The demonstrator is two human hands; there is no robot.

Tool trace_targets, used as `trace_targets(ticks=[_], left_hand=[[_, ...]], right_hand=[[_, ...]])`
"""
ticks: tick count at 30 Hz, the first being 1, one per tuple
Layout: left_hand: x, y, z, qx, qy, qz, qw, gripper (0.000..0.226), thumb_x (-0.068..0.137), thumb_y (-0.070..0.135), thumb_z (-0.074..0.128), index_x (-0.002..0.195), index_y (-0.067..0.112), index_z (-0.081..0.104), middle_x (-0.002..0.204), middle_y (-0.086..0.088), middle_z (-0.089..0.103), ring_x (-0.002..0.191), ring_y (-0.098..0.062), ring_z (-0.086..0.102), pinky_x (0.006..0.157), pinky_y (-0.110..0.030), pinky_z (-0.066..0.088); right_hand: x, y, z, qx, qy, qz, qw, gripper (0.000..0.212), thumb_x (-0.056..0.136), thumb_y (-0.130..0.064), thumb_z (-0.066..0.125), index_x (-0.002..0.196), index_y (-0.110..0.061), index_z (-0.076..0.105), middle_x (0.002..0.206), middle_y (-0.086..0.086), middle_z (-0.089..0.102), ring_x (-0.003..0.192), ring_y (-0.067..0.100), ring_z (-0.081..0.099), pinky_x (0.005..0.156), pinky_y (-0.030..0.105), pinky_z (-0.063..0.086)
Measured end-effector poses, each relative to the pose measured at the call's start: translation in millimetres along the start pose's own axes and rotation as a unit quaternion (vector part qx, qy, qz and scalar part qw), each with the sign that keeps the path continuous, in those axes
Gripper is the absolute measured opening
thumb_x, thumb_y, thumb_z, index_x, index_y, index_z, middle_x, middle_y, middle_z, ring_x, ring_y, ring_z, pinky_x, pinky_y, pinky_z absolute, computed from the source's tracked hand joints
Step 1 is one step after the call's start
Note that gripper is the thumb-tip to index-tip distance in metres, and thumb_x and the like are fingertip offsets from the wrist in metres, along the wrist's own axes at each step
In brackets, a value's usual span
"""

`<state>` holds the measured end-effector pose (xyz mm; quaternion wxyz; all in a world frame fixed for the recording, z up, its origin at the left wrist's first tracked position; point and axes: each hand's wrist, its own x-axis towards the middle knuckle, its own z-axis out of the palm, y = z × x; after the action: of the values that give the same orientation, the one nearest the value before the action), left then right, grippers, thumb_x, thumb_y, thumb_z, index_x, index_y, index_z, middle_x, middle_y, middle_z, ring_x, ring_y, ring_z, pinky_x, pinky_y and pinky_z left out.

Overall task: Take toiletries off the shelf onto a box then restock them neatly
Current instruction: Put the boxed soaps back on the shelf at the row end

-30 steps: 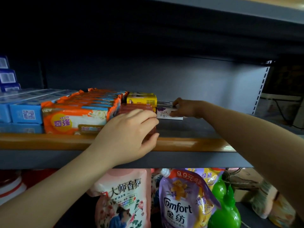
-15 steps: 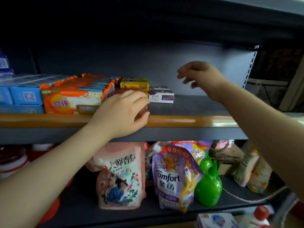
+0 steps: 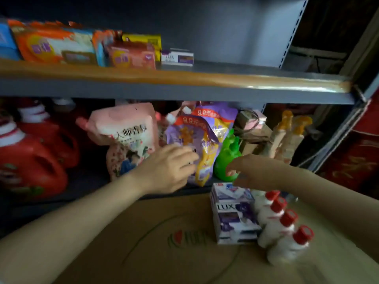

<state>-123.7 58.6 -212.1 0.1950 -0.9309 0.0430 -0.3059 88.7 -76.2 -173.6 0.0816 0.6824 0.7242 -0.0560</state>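
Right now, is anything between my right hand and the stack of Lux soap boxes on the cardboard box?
Nothing visible. The right hand hovers just above the Lux stack; the red-capped bottles stand beside the stack, not over it.

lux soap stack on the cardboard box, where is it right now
In the head view the LUX soap stack stands right of centre on the cardboard box, beside the row of red-capped white bottles on its right, just below the right hand.

Both arms reach forward from the bottom of the frame. The left hand [image 3: 168, 169] is in the middle, back facing up, fingers [image 3: 189, 157] loosely bent and holding nothing. The right hand [image 3: 254, 171] is just right of it, fingers pointing left and a little curled, also holding nothing.
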Motion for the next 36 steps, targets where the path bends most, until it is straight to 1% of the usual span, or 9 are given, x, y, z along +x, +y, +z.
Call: trace_targets(ticks=[3, 6, 10, 13, 17, 23, 28, 31, 36], left_hand=[[-13, 36, 28, -0.087, -0.112, -0.042, 0.989, 0.025, 0.083, 0.022, 0.047, 0.092, 0.012, 0.068, 0.097, -0.005, 0.065, 0.087, -0.024, 0.063, 0.07, -0.03, 0.046], [-11, 61, 35, -0.174, -0.176, -0.131, 0.96, 0.033, 0.091, 0.033, 0.042, 0.11, 0.018, 0.064, 0.11, 0.001, 0.06, 0.098, -0.017, 0.059, 0.072, -0.026, 0.047], [-3, 93, 46, -0.329, -0.285, -0.3, 0.849, 0.059, 0.084, 0.057, 0.054, 0.134, 0.029, 0.039, 0.133, 0.012, 0.039, 0.119, -0.006, 0.041, 0.091, -0.03, 0.043], [3, 115, 57, -0.391, -0.265, -0.377, 0.797, 0.079, 0.071, 0.057, 0.069, 0.136, 0.028, 0.035, 0.134, 0.011, 0.036, 0.122, -0.007, 0.039, 0.099, -0.031, 0.039], [5, 138, 65, -0.4, -0.212, -0.437, 0.777, 0.09, 0.063, 0.051, 0.078, 0.136, 0.026, 0.031, 0.132, 0.007, 0.036, 0.118, -0.011, 0.044, 0.096, -0.033, 0.042], [-4, 152, 58, -0.385, -0.182, -0.441, 0.79, 0.081, 0.063, 0.045, 0.08, 0.13, 0.023, 0.04, 0.122, 0.008, 0.045, 0.115, -0.011, 0.04, 0.093, -0.025, 0.035], [-36, 131, 30, -0.362, -0.128, -0.492, 0.781, 0.072, 0.059, 0.037, 0.085, 0.115, 0.026, 0.042, 0.105, 0.017, 0.039, 0.101, -0.002, 0.038, 0.076, -0.011, 0.031], [-56, 114, 15, -0.35, -0.097, -0.527, 0.768, 0.068, 0.059, 0.035, 0.085, 0.11, 0.03, 0.039, 0.108, 0.012, 0.045, 0.091, 0.004, 0.042, 0.07, -0.002, 0.032], [-71, 102, 2, -0.342, -0.058, -0.569, 0.746, 0.065, 0.06, 0.032, 0.085, 0.108, 0.028, 0.041, 0.099, 0.02, 0.051, 0.089, 0.011, 0.047, 0.068, -0.006, 0.035]], right_hand=[[9, 0, 37, -0.049, -0.143, 0.046, 0.987, 0.057, 0.087, -0.038, 0.06, 0.136, -0.014, 0.041, 0.136, 0.009, 0.045, 0.126, 0.025, 0.043, 0.102, 0.033, 0.035], [5, -5, 56, -0.048, -0.13, 0.048, 0.989, 0.054, 0.085, -0.037, 0.062, 0.129, -0.013, 0.044, 0.129, 0.011, 0.045, 0.12, 0.027, 0.046, 0.096, 0.035, 0.041], [-13, -11, 63, 0.01, -0.105, 0.029, 0.994, 0.039, 0.088, -0.035, 0.059, 0.12, -0.015, 0.049, 0.123, 0.006, 0.045, 0.112, 0.023, 0.049, 0.091, 0.033, 0.041], [-25, -10, 71, 0.04, -0.083, 0.025, 0.995, 0.035, 0.089, -0.025, 0.055, 0.122, -0.016, 0.048, 0.123, 0.005, 0.045, 0.111, 0.022, 0.049, 0.091, 0.03, 0.039], [-35, -6, 77, 0.095, -0.052, 0.029, 0.994, 0.035, 0.086, -0.017, 0.056, 0.121, -0.018, 0.051, 0.123, 0.004, 0.048, 0.112, 0.021, 0.048, 0.099, 0.036, 0.038], [-42, -17, 71, 0.177, -0.058, -0.005, 0.983, 0.05, 0.083, 0.003, 0.046, 0.129, -0.017, 0.049, 0.128, -0.002, 0.049, 0.117, 0.014, 0.046, 0.094, 0.02, 0.035], [-37, -21, 78, 0.168, 0.109, 0.06, 0.978, 0.044, 0.083, 0.009, 0.044, 0.12, -0.012, 0.057, 0.118, 0.006, 0.055, 0.109, 0.022, 0.053, 0.09, 0.026, 0.043], [-34, -33, 100, 0.09, 0.027, 0.084, 0.992, 0.045, 0.085, -0.001, 0.048, 0.127, -0.016, 0.05, 0.129, 0.001, 0.049, 0.117, 0.022, 0.049, 0.095, 0.034, 0.045], [-28, -41, 117, 0.012, -0.044, 0.082, 0.996, 0.052, 0.089, -0.024, 0.055, 0.137, -0.013, 0.037, 0.143, 0.008, 0.035, 0.13, 0.026, 0.037, 0.106, 0.041, 0.037]])
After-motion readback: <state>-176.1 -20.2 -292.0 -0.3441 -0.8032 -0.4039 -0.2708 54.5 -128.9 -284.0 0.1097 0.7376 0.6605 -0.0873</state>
